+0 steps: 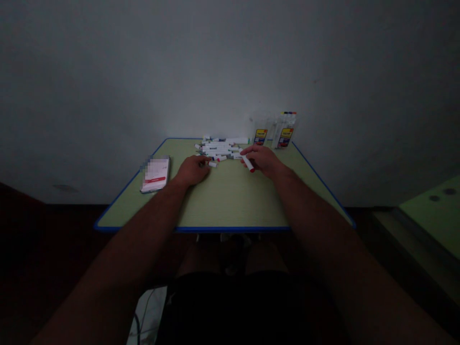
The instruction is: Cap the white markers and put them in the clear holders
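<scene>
1. By the fingers of the right hand, nearly closed, a white marker with a red end is held aslant above the near side of the pile. If it is pinched too loosely, it could be twisted or dropped among the others, since it is gripped near its far end and the red end is left jutting out.
2. The fingers of the left hand are curled low at the table, beside a short white marker. Whether it is gripped or only touched cannot be told. If it is nudged, it could be set rolling, being round and on a smooth top.
3. Between and beyond the hands, the marker pile is heaped crosswise. If one is pulled from beneath, others could be dislodged.
4. Behind the right hand, a clear case is stood near the wall, with a second case, topped by coloured ends, beside it. Either could be tipped by a knuckle if reached past carelessly.
5. Farther left, a phone is laid on the table, outside the left forearm; it could be brushed by a wide sweep.
</scene>
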`<action>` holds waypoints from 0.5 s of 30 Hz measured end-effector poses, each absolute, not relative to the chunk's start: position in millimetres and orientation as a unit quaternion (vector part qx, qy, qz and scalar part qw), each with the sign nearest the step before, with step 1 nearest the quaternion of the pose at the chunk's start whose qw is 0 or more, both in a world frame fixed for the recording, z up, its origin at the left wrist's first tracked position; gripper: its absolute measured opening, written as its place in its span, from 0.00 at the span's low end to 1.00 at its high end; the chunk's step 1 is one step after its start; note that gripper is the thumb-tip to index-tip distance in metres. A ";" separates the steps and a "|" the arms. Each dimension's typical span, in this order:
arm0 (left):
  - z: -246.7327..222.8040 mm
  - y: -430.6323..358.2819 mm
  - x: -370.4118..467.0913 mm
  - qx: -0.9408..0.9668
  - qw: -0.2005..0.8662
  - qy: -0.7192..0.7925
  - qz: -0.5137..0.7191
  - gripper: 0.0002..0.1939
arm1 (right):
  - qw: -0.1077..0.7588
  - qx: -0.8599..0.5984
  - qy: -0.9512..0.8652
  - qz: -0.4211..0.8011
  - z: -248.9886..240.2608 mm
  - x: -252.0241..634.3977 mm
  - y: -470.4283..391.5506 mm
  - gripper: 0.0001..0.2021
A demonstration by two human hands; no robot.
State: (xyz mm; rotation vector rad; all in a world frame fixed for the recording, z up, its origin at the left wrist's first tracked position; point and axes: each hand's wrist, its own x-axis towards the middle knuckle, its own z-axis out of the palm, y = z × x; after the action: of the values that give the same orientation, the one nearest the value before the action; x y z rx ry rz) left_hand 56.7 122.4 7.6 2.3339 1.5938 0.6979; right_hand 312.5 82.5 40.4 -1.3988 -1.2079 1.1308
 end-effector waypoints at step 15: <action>3.0 128.8 59.7 0.804 0.096 0.530 0.254 0.26 | 0.463 -0.560 -0.545 0.419 32.1 316.8 86.1 0.07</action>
State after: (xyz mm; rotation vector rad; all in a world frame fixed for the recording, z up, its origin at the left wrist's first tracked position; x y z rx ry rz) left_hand 59.7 128.8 3.0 2.3817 1.5700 0.7528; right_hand 316.8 86.1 32.1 -1.3765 -1.3385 1.0295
